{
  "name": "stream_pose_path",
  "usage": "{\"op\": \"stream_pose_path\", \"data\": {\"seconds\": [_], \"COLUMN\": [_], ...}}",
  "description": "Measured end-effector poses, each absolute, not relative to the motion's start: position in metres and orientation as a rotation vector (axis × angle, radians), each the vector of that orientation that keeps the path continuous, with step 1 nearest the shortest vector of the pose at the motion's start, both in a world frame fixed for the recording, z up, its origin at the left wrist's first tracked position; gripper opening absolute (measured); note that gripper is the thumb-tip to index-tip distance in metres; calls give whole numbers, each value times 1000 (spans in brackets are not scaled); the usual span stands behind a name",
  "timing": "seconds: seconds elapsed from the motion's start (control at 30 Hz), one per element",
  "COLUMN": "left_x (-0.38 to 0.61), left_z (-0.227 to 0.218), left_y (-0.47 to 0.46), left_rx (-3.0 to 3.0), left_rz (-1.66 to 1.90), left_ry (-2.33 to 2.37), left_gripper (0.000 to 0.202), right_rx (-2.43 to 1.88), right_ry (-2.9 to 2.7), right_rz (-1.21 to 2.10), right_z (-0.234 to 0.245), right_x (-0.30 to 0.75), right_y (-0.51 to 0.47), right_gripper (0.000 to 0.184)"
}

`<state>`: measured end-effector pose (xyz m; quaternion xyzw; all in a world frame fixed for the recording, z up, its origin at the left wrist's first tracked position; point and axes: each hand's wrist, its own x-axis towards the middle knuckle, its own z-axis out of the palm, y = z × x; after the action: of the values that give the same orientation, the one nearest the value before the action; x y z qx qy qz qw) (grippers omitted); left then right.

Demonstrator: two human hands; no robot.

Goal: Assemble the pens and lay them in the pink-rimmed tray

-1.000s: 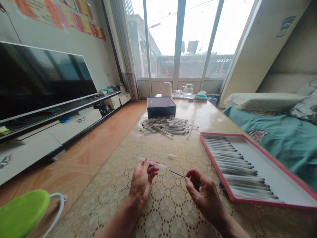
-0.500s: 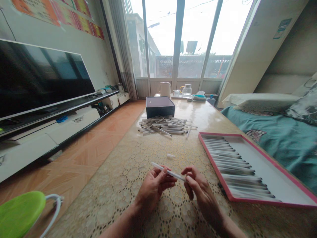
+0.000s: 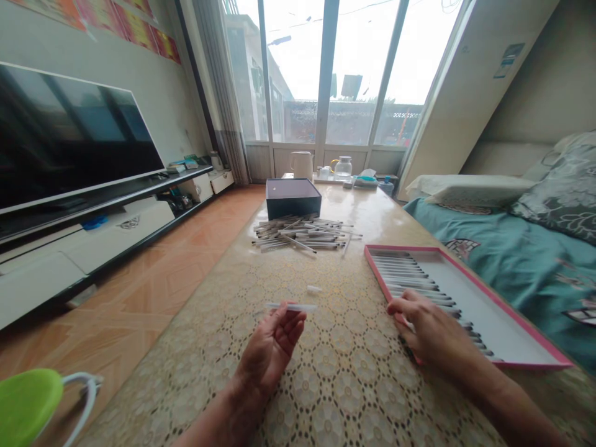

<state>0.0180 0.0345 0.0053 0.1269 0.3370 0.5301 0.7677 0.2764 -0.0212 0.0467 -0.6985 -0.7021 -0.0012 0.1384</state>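
Observation:
My left hand [image 3: 274, 341] pinches a slim white pen barrel [image 3: 295, 307] between thumb and fingers, lying nearly level above the table. My right hand [image 3: 426, 326] is over the left rim of a pink-edged tray [image 3: 526, 320], fingers curled; whatever lies inside them is hidden. Inside the tray, several pale pens with dark tips [image 3: 400, 267] lie side by side in a row. A small whitish pen cap [image 3: 314, 288] rests on the table just beyond my left hand.
A loose heap of pens [image 3: 302, 234] lies in front of a dark open box [image 3: 294, 198]. Farther back stand a pitcher [image 3: 302, 164], a glass jug [image 3: 343, 167] and a tissue pack [image 3: 366, 180]. A green stool [image 3: 30, 406] is at lower left, a sofa [image 3: 493, 248] at right.
My right hand has let go of the barrel's end and moved right to the tray. My left hand keeps the barrel, now turned more level. The view has shifted slightly right.

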Motion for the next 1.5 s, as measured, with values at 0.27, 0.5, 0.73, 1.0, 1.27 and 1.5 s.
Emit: {"op": "stream_pose_path", "data": {"seconds": [0.27,0.5,0.73,1.0,1.27,1.5], "left_x": [17,16,16,15,16,18], "left_z": [6,6,5,4,3,5], "left_y": [33,34,34,36,35,35], "left_rx": [317,335,357,360,393,409], "left_rz": [1128,1127,1108,1116,1111,1126], "left_ry": [713,737,747,757,756,814], "left_gripper": [11,11,9,7,6,6], "right_rx": [-1708,-1745,-1872,-1990,-2083,-1959], "right_ry": [-2382,-2448,-2564,-2453,-2225,-2011], "right_rz": [-698,-841,-781,-757,-664,-381], "right_z": [-2,-6,0,0,0,18], "right_x": [286,273,263,264,264,250], "right_y": [-48,-43,-23,33,54,38], "right_gripper": [42,28,21,18,19,13]}}
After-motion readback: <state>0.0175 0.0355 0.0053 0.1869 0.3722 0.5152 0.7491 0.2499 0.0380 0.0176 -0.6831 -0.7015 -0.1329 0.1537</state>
